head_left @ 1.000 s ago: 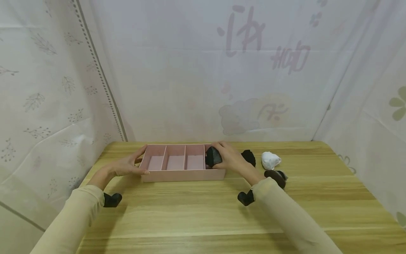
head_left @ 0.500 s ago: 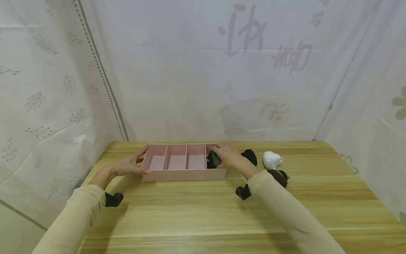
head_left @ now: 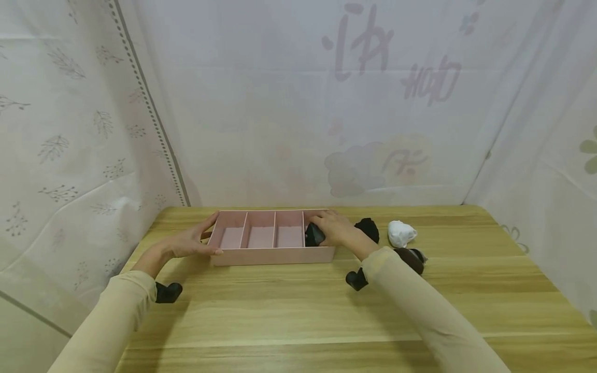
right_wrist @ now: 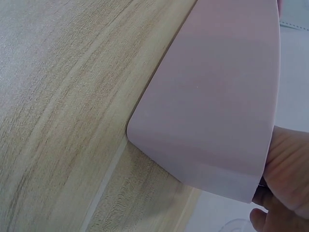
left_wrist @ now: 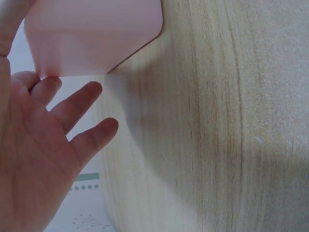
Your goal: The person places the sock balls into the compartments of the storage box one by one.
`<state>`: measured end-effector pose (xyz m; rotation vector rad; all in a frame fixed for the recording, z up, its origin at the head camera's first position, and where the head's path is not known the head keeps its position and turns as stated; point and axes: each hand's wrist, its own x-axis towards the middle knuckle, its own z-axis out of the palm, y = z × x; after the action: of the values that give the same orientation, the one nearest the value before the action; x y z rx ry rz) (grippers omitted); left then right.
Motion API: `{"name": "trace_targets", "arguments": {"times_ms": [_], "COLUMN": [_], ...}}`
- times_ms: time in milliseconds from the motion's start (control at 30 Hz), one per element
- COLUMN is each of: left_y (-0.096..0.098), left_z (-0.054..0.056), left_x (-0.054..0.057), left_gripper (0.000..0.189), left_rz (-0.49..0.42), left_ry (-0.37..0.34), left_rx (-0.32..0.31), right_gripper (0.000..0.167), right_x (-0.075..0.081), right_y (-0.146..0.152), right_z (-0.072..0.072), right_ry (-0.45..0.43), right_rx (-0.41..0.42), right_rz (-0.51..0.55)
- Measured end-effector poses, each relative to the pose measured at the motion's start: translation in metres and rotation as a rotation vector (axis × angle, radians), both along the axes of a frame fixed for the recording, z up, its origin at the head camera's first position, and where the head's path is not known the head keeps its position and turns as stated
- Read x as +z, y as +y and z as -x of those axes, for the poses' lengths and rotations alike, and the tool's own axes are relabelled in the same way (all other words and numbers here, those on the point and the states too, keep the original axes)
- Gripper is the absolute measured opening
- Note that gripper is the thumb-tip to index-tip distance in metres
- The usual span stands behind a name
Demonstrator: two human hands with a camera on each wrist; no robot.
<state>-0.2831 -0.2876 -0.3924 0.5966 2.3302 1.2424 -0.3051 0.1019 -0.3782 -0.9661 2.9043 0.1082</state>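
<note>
A pink box (head_left: 272, 256) with a row of compartments stands toward the back of the wooden table. At its left end my left hand (head_left: 193, 242) grips it, thumb at the front wall and fingers toward the back corner. In the left wrist view, the left hand's (left_wrist: 43, 130) outer fingers spread away from the wall. My right hand (head_left: 337, 228) reaches over the right end and holds a dark balled-up sock (head_left: 314, 235) down in the rightmost compartment. The right wrist view shows the right hand (right_wrist: 289, 179) bent over the rim, its fingertips hidden by the box wall.
Right of the box lie a black balled-up bundle (head_left: 368, 229), a white one (head_left: 401, 234) and a dark brown one (head_left: 411, 260), partly behind the right sleeve (head_left: 420, 305). A patterned cloth (head_left: 261, 129) hangs behind the table (head_left: 261, 321).
My right hand has lowered the dark balled-up sock deeper into the rightmost compartment. The left hand stays at the box's left end.
</note>
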Motion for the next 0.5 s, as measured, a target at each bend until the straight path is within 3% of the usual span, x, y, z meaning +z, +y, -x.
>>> {"name": "trace_targets", "arguments": {"times_ms": [267,500], "left_y": [0.000,0.000], "left_z": [0.001,0.000], "left_x": [-0.002,-0.002], "left_gripper": [0.108,0.109], "left_rz": [0.014,-0.016], "left_ry": [-0.002,-0.022], "left_rx": [0.001,-0.003], "right_gripper": [0.070,0.074], "right_x": [0.002,0.006], "right_y": [0.005,0.014], "right_z": [-0.004,-0.007], "right_ry": [-0.015,-0.021], "right_rx": [0.007,0.019], "right_rz": [0.038,0.191]}}
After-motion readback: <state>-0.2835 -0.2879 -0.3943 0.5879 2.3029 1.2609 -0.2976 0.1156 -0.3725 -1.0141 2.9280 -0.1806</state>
